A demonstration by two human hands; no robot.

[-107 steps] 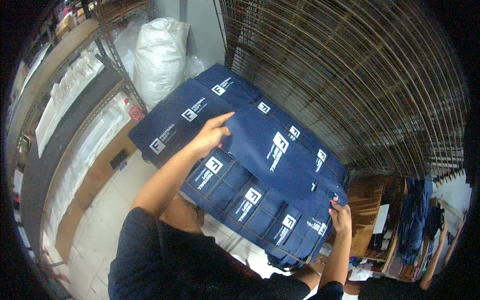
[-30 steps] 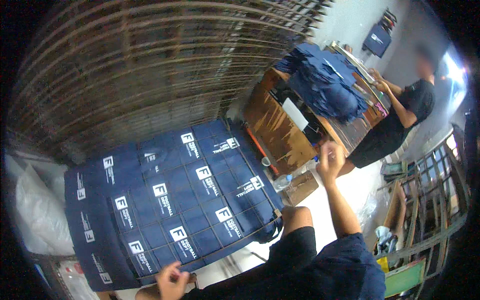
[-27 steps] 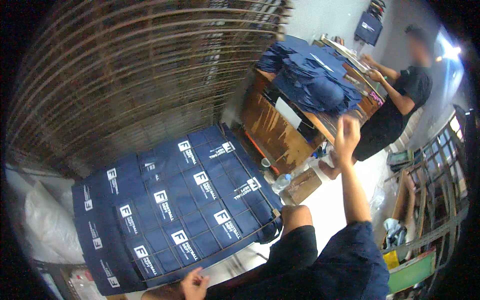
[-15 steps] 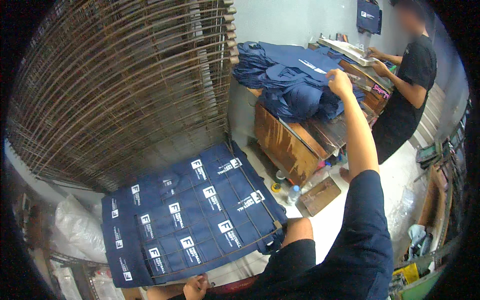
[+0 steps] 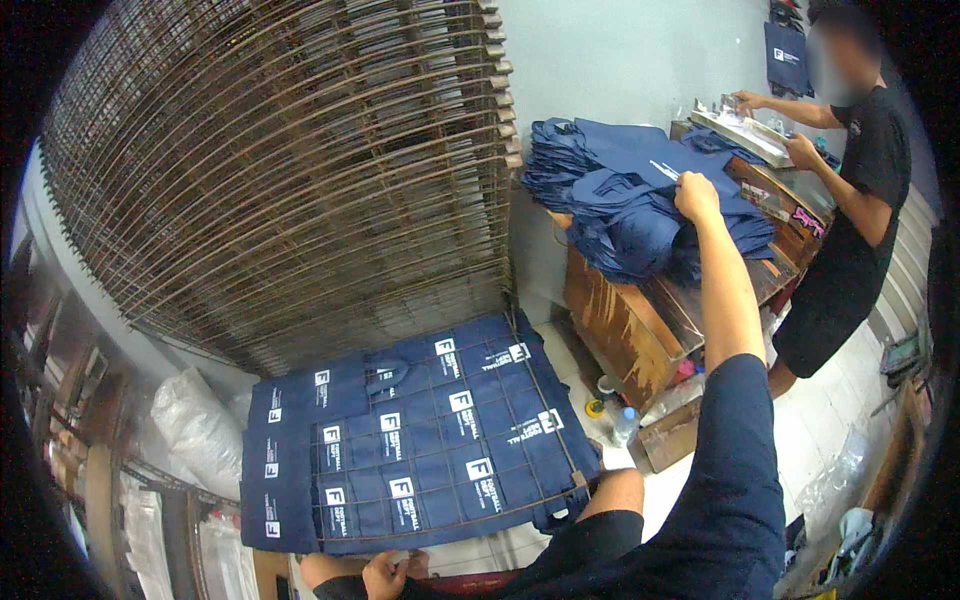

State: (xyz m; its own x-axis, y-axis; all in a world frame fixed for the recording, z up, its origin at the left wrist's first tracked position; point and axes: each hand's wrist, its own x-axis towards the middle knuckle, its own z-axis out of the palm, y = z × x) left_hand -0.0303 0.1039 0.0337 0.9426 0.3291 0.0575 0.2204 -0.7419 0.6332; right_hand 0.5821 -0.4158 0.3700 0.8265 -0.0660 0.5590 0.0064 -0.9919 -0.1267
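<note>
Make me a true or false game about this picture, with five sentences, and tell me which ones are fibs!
1. The person's right hand is at the heap of blue cloth pieces. True.
2. The person's left hand is up at that heap too. False: it is down low, near the edge of the flat spread of blue pieces.
3. The co-worker is dressed in black. True.
4. The clear bottle is lying on its side. False: it stands upright.
5. The white sack is to the left of the flat spread of blue pieces. True.
</note>
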